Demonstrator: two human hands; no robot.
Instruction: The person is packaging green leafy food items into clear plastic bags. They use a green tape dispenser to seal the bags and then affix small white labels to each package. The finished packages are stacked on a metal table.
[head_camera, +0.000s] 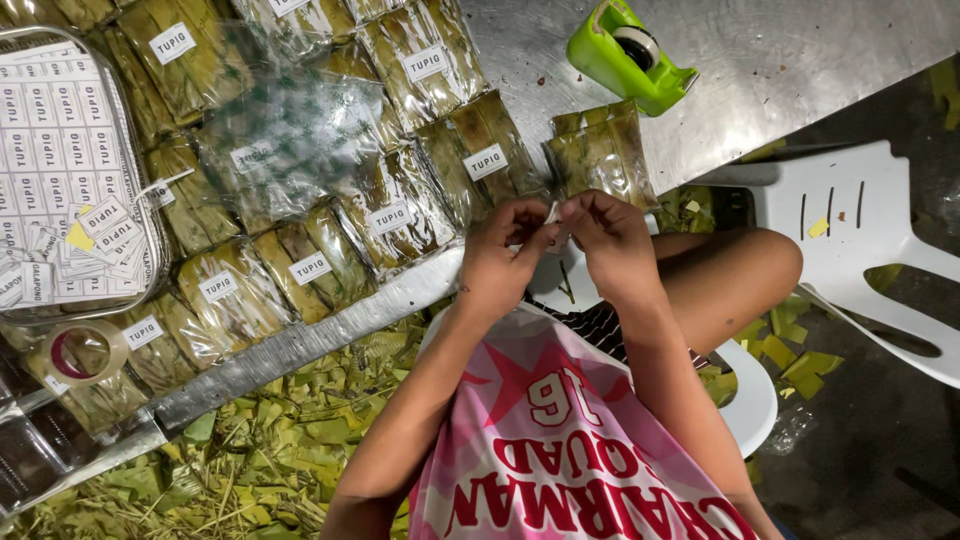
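At the middle of the view, the left hand (508, 245) and right hand (610, 240) meet with fingertips pinched shut on a small white label (552, 213), a thin slip mostly hidden between them. Just past it at 12 o'clock lies an unlabelled clear packet of leaf-wrapped rolls (601, 155) on the steel table (800, 70). At 9 o'clock a foil tray (150, 235) holds sheets and loose cut white labels.

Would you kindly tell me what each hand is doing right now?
Left hand: fingers pinched shut on a small white label.
Right hand: fingers pinched shut on the same label.
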